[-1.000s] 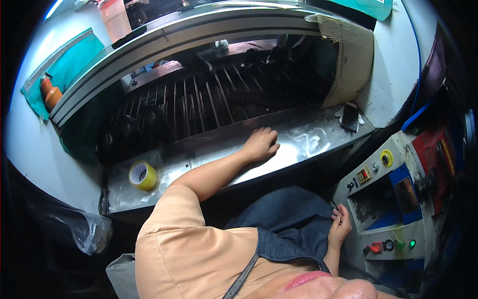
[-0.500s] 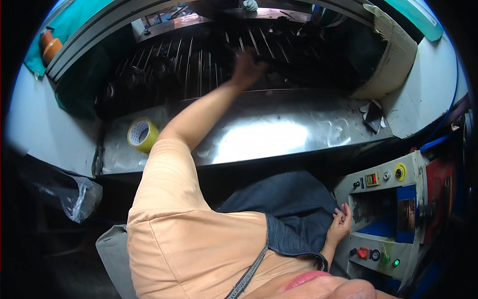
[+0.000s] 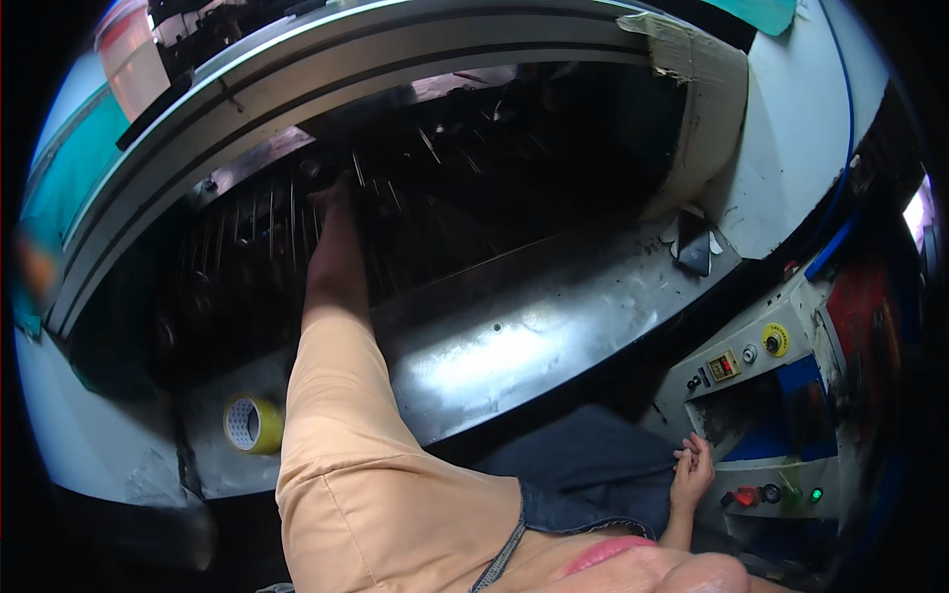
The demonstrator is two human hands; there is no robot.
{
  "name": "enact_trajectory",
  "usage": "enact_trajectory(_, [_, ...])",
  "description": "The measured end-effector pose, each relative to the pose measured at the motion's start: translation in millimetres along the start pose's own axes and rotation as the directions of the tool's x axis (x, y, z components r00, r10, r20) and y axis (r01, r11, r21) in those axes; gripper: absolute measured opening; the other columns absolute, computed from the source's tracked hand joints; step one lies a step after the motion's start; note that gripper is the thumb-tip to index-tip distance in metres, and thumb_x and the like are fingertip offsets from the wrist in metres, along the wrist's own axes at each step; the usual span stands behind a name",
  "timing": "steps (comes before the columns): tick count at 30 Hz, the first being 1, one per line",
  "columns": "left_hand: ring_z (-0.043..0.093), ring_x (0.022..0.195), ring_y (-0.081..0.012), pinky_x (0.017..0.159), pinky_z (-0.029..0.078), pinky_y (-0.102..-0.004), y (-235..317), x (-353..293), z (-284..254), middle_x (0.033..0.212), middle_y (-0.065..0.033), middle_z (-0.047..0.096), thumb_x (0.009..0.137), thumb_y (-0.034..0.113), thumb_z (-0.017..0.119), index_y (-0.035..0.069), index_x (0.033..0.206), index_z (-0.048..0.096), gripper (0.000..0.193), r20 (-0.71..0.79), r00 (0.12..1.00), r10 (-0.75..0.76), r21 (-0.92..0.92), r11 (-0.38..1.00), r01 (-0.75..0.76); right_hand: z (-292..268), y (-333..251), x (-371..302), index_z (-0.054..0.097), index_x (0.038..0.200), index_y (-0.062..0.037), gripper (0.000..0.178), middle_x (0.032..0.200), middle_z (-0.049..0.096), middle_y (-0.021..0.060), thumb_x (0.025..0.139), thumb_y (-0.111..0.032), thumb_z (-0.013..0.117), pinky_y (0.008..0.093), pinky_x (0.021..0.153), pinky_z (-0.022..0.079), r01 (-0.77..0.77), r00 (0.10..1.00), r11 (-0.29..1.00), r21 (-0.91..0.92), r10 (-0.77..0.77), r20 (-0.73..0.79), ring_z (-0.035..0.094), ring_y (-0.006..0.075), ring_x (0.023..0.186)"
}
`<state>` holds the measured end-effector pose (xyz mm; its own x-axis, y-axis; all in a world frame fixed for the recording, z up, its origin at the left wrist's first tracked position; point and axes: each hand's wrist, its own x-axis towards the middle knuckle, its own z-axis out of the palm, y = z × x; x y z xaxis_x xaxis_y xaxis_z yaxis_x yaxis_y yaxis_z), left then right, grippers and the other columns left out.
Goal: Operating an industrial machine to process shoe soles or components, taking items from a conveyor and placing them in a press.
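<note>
My left arm stretches deep into the dark machine opening, over a bed of thin metal rods point(image 3: 272, 222). My left hand point(image 3: 334, 193) is at the far part of the rods, near a small dark round part point(image 3: 310, 168). Shadow hides its fingers, so I cannot see whether it grips anything. My right hand point(image 3: 695, 463) hangs beside the control panel point(image 3: 771, 395), empty, with its fingers loosely bent and apart. Close to my left sleeve, a roll of yellow tape point(image 3: 253, 425) rests on the metal ledge point(image 3: 494, 366).
A curved metal frame point(image 3: 395, 49) spans above the opening. At the ledge's right end lies a dark flat piece point(image 3: 694, 244) with torn white edges, below a worn cardboard sheet point(image 3: 707, 109). The panel carries a yellow-ringed button point(image 3: 775, 341) and a lit green button point(image 3: 817, 494).
My left hand has gone farther in and to the left, into shadow. The view has tilted and shifted. My right hand stays by the panel.
</note>
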<state>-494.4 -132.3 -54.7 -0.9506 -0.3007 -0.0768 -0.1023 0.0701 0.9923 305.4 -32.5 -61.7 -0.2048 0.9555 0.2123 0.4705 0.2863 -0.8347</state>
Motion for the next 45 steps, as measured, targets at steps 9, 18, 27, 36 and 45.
enact_trajectory(9, [0.062, 0.090, -0.0238, 0.085, 0.048, -0.0348, 31.3, -92.1, -100.0, 0.100, -0.0092, 0.063, 0.064, 0.028, 0.082, 0.001, 0.109, 0.059, 0.057, 0.432, 0.829, 0.354, -0.449, 0.882, -0.142, 2.7, -14.5, 18.7, 0.051, 0.122, 0.0000, 0.033, 0.104, 0.061, 0.0123, 0.089, -0.002, 0.051, 0.0224, 0.065, 0.050, -0.079, 0.977, 0.932, 0.352, 0.003, 0.212, 0.062, 0.0138, 0.082])
enact_trajectory(18, [0.049, 0.115, -0.0247, 0.102, 0.035, -0.0352, 122.3, -373.2, -181.3, 0.123, -0.0133, 0.052, 0.060, 0.022, 0.080, 0.009, 0.138, 0.036, 0.090, 0.894, -0.108, 0.434, -0.437, 0.795, -0.421, 23.8, -146.7, 62.2, 0.013, 0.145, -0.0016, 0.097, 0.130, 0.044, 0.0270, 0.083, -0.071, 0.039, 0.0374, 0.081, 0.052, -0.167, 0.747, 0.678, 0.716, -0.387, 0.541, 0.058, 0.0306, 0.105])
enact_trajectory(27, [0.050, 0.114, -0.0395, 0.098, 0.039, -0.0451, 187.5, -575.7, -189.4, 0.124, -0.0246, 0.048, 0.057, 0.035, 0.078, 0.014, 0.143, 0.030, 0.101, 0.030, -0.989, -0.148, -1.000, -0.002, -0.030, -79.0, -60.5, -26.5, 0.033, 0.138, 0.0000, 0.068, 0.134, 0.047, 0.0126, 0.087, -0.038, 0.059, 0.0353, 0.100, 0.041, -0.709, 0.556, 0.325, 0.626, -0.288, 0.780, 0.051, 0.0218, 0.119])
enact_trajectory(36, [0.048, 0.118, -0.0344, 0.098, 0.036, -0.0425, 213.3, -686.8, -148.9, 0.126, -0.0174, 0.051, 0.068, 0.033, 0.077, 0.003, 0.130, 0.046, 0.076, -0.095, -0.850, 0.518, -0.985, -0.171, 0.006, -185.7, -44.4, -117.9, 0.024, 0.143, -0.0033, 0.083, 0.143, 0.034, 0.0190, 0.081, -0.042, 0.064, 0.0485, 0.109, 0.029, 0.007, 0.998, 0.013, 1.000, -0.055, -0.006, 0.036, 0.0346, 0.131])
enact_trajectory(45, [0.048, 0.110, -0.0385, 0.094, 0.039, -0.0438, 37.8, -525.3, -13.7, 0.117, -0.0210, 0.053, 0.082, 0.040, 0.064, 0.002, 0.127, 0.045, 0.062, 0.829, -0.462, 0.314, -0.483, -0.016, -0.876, -423.8, -56.8, -13.2, 0.050, 0.126, -0.0022, 0.049, 0.126, 0.054, 0.0089, 0.089, -0.033, 0.056, 0.0418, 0.102, 0.037, 0.309, 0.894, 0.581, 0.753, 0.093, -0.439, 0.050, 0.0210, 0.117])
